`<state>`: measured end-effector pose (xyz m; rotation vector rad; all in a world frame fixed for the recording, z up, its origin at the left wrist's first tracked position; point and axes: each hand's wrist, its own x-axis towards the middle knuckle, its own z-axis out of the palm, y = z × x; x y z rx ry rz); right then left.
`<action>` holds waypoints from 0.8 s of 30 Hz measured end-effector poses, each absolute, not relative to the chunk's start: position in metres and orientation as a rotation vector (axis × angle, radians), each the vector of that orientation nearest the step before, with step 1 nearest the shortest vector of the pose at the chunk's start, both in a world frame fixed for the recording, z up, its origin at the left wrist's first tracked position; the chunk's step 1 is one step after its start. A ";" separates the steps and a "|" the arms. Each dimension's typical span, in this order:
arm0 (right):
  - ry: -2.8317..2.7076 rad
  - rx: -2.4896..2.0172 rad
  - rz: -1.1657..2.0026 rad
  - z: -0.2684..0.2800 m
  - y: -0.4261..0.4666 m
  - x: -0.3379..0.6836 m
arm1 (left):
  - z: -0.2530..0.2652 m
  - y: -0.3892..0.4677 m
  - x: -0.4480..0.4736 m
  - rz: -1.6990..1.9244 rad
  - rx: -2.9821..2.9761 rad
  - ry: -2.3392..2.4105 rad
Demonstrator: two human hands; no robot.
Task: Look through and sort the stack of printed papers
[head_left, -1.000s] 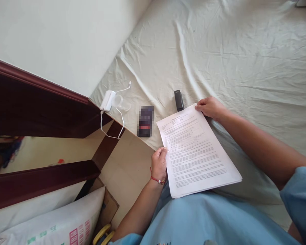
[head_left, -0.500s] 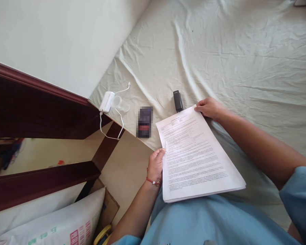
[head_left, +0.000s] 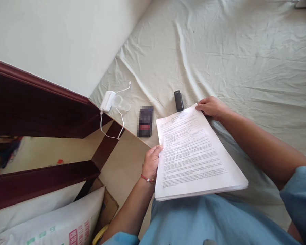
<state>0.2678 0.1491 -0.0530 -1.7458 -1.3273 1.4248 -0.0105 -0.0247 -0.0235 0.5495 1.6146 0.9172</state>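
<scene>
A stack of printed paper sheets (head_left: 191, 156) lies slanted between my hands, its near edge by my lap. My left hand (head_left: 152, 161), with a red bracelet at the wrist, is closed on the stack's left edge, thumb on top. At the far right corner, my right hand (head_left: 210, 107) pinches the sheets; its other fingers are partly hidden beneath. Just beyond the top edge, a black stapler (head_left: 179, 100) rests on the sheet-covered bed.
A blurred-out dark phone-like object (head_left: 145, 121) lies left of the papers near the bed edge. Farther left are a white adapter (head_left: 107, 101) with a cable and a clear plastic cup (head_left: 117, 101). Below left are a dark wooden frame (head_left: 66, 170) and a white printed sack (head_left: 56, 217).
My left hand has shifted slightly left, and the near left corner of the paper stack has swung left with it. My right hand keeps its place at the far corner.
</scene>
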 end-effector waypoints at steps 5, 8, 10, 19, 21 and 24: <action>-1.316 -1.725 1.311 -0.060 0.152 0.274 | -0.030 -0.008 -0.006 0.935 0.505 1.530; -1.288 -1.725 1.235 -0.062 0.148 0.284 | -0.039 0.003 0.003 0.924 0.487 1.531; -1.248 -1.786 1.206 -0.059 0.143 0.292 | -0.044 0.010 0.009 0.900 0.495 1.549; -1.249 -2.174 1.013 -0.037 0.114 0.329 | -0.060 0.031 0.037 0.814 0.746 1.539; -1.392 -2.199 0.864 -0.037 0.112 0.332 | -0.063 0.031 0.039 0.801 0.789 1.561; -1.599 -2.150 0.549 -0.036 0.109 0.326 | -0.064 0.030 0.041 0.792 0.806 1.570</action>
